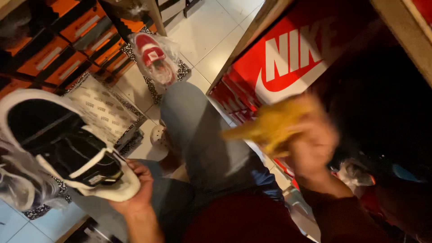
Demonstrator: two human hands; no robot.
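My left hand grips the heel end of a black shoe with a white sole, held tilted at the lower left. My right hand is raised at the right, blurred, and closed on a yellow cloth that trails to the left. My knee in grey-blue trousers sits between the two hands. A clear plastic wrap hangs under the shoe.
A red and white shoe in a plastic bag lies on an open box on the white tiled floor. An open patterned shoebox lies beside it. Orange boxes stack at upper left; red boxes fill a wooden shelf at right.
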